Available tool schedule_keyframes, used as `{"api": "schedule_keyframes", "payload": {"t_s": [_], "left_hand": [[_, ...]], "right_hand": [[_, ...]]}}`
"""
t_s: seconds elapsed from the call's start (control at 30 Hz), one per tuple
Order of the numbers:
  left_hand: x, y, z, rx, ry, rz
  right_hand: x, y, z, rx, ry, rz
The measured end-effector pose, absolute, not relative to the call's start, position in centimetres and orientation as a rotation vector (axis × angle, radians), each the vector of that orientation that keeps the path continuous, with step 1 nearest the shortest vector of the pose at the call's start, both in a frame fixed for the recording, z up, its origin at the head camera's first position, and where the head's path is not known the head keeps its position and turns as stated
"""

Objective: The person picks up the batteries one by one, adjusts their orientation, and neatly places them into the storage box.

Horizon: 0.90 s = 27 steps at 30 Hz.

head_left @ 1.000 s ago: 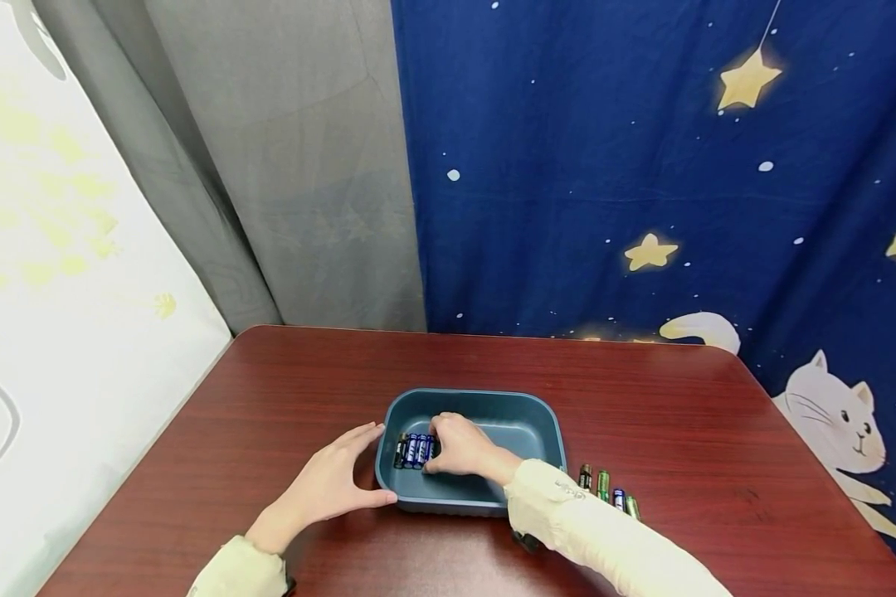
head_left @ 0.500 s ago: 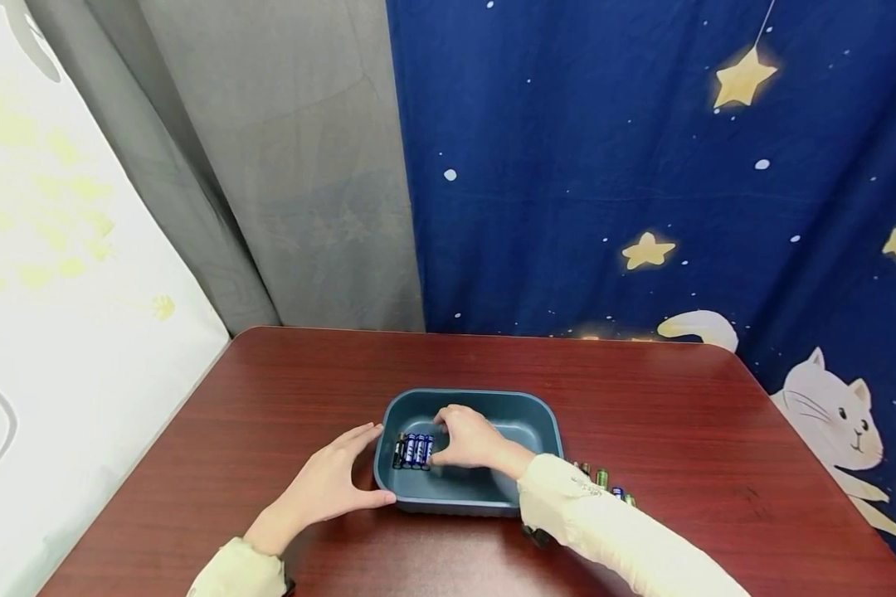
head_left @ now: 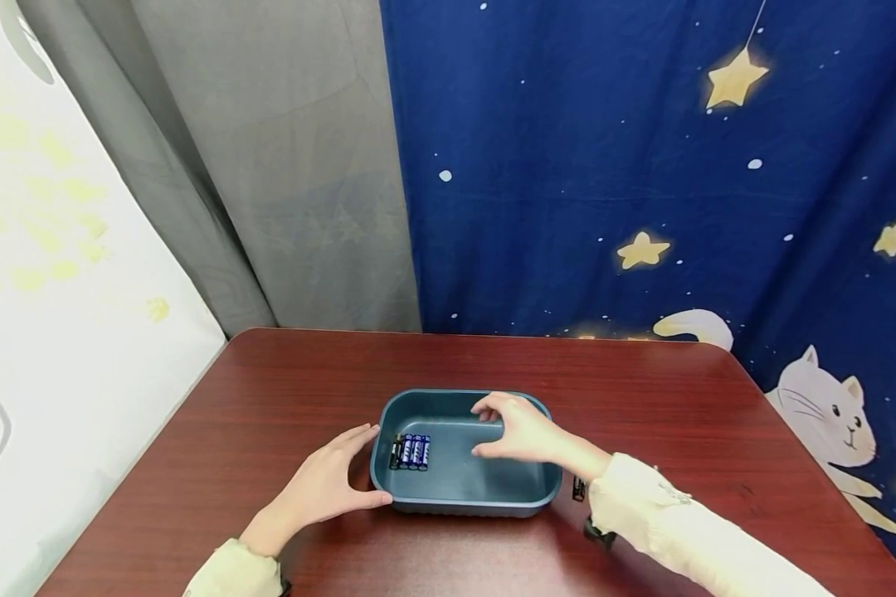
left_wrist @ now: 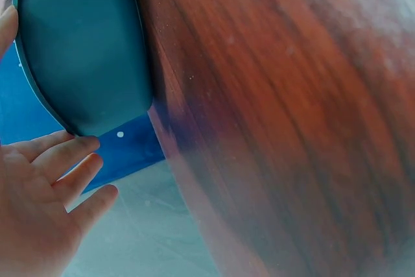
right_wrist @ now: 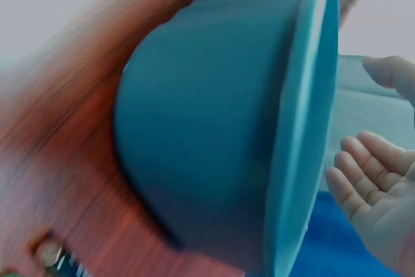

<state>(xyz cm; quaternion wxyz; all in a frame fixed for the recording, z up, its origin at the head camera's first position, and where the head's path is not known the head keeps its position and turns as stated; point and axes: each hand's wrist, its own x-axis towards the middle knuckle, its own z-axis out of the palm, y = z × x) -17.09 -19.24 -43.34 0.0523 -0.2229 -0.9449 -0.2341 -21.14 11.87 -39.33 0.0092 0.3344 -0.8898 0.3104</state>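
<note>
A blue-green plastic basin (head_left: pixel 478 502) stands on the table, with several batteries (head_left: pixel 411 453) lined up side by side at its left end. The leftmost battery is black, the others blue. My left hand (head_left: pixel 330 481) rests at the basin's left end, fingertips and thumb at the rim; in the left wrist view the extended fingers (left_wrist: pixel 70 154) meet the rim. Over the right half of the basin hovers my right hand (head_left: pixel 518 429), thumb and fingers apart with nothing between them. The right wrist view shows that hand (right_wrist: pixel 382 192) above the rim, palm visible.
A black battery (head_left: pixel 578 488) lies on the red-brown wooden table (head_left: pixel 328 373) just right of the basin, partly beside the right sleeve (head_left: pixel 657 506). Behind the table hang a grey curtain (head_left: pixel 321 166) and a blue curtain with stars (head_left: pixel 538 166).
My right hand has let go of the blue battery at the end of the row and moved right. Its sleeve now covers most batteries on the table. My left hand stays at the rim.
</note>
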Motion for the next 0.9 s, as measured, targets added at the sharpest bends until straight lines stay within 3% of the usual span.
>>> {"api": "schedule_keyframes", "payload": {"t_s": [0.47, 0.9], "left_hand": [[-17.0, -19.1, -43.1, -0.667, -2.883, -0.69], [-17.1, -19.1, -43.2, -0.668, -2.88, -0.678]], "right_hand": [[-19.5, 19.2, -38.7, 0.907, -2.645, 1.009], [-16.9, 25.5, -41.2, 0.802, -2.6, 0.955]]}}
